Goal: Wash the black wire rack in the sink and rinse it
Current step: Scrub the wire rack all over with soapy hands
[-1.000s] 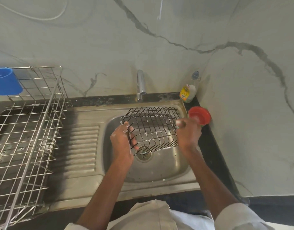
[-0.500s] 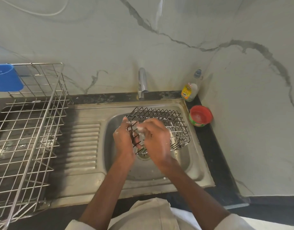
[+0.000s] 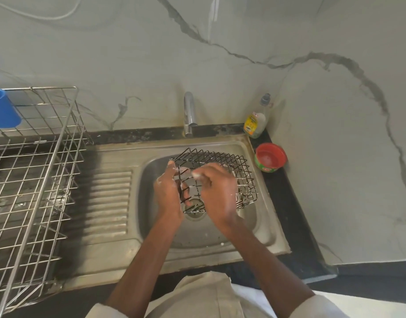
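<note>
**Scrubbing the rack over the basin**

Looking down from the head camera, and both hands are right in the thick of it. The black wire rack (image 3: 222,177) is up over the steel sink (image 3: 261,228), tilted, its open side tipped toward the person, sitting above the drain (image 3: 194,212). The left hand (image 3: 168,193) has the rack's left edge, fingers curled through the wires and clenched on them, white suds speckling the knuckles. The right hand (image 3: 217,191) is laid across the front of the rack, fingers bent onto the wires near the top, with something pale and soapy at the fingertips; whether it's a sponge or just lather, I cannot tell. Both cream sleeves (image 3: 312,306) are visible at the bottom edge.

Around the action: the chrome tap (image 3: 189,115) stands at the back of the basin. A dish soap bottle (image 3: 257,118) is tucked in the corner on the black counter (image 3: 296,214), with a red-lidded tub (image 3: 270,157) just in front of it. Off to the left, a steel dish drainer (image 3: 34,180) sits on the draining side, a blue cup (image 3: 2,109) hanging at its back.
</note>
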